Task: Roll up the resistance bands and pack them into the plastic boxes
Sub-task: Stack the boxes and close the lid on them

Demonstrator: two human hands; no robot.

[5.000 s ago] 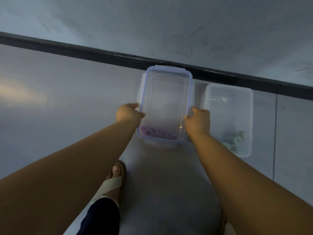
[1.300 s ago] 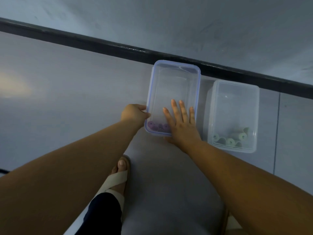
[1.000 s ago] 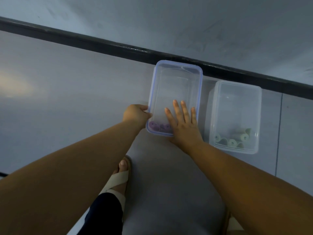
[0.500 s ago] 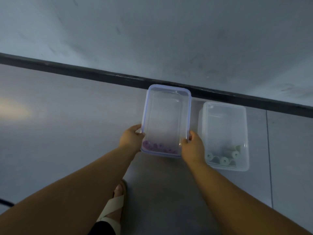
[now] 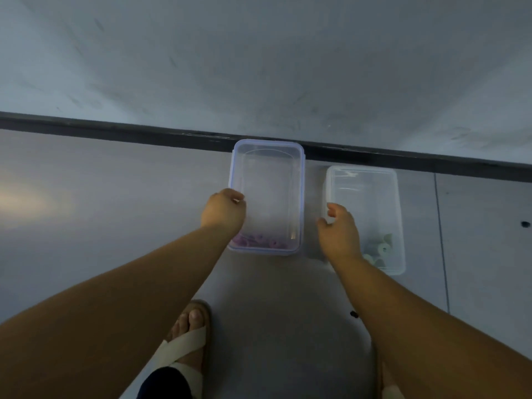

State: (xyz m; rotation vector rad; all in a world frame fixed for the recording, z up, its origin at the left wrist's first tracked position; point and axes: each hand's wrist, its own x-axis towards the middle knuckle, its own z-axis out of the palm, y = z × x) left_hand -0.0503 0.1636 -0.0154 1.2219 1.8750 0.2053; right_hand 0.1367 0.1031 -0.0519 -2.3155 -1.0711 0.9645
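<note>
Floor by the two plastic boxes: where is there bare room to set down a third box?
Widest: floor left of the blue-rimmed box. Also right of the clear box. Crowded: the gap between them, at the right hand.

The left hand (image 5: 223, 211) is gripping the lidded box (image 5: 269, 180) (purple rolls (image 5: 259, 243) inside) by its left edge; the right hand (image 5: 339, 234) is hovering beside the open box (image 5: 367, 191).
</note>
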